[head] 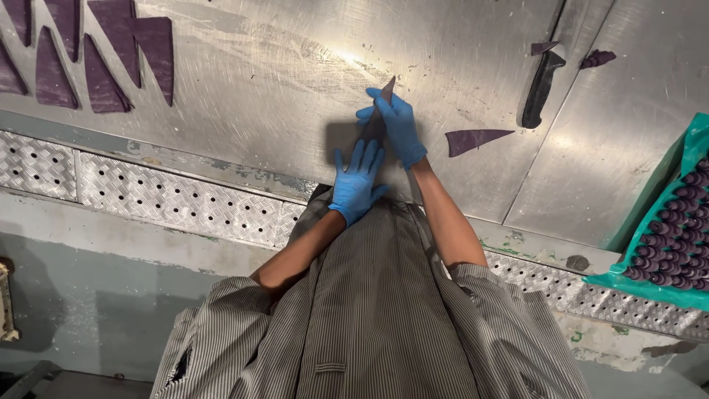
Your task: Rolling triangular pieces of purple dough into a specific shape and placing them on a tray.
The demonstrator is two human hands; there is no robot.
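the left hand [356,182], in a blue glove, lies flat with fingers spread on a dark sheet [347,138] near the front edge of the steel counter [258,74]. the right hand [395,122], gloved too, has its fingers closed around a knife [382,100] standing on that sheet. a purple wedge [473,139] lies just right of the hands, more wedges [96,59] sit at the back left corner, and a black-handled knife [541,87] lies further right. a teal tray [676,229] of purple rolls stands at the right edge.

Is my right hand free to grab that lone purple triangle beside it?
Probably not at once: the right hand is rolling a purple strip. The purple triangle lies close by on bare steel table, nothing between.
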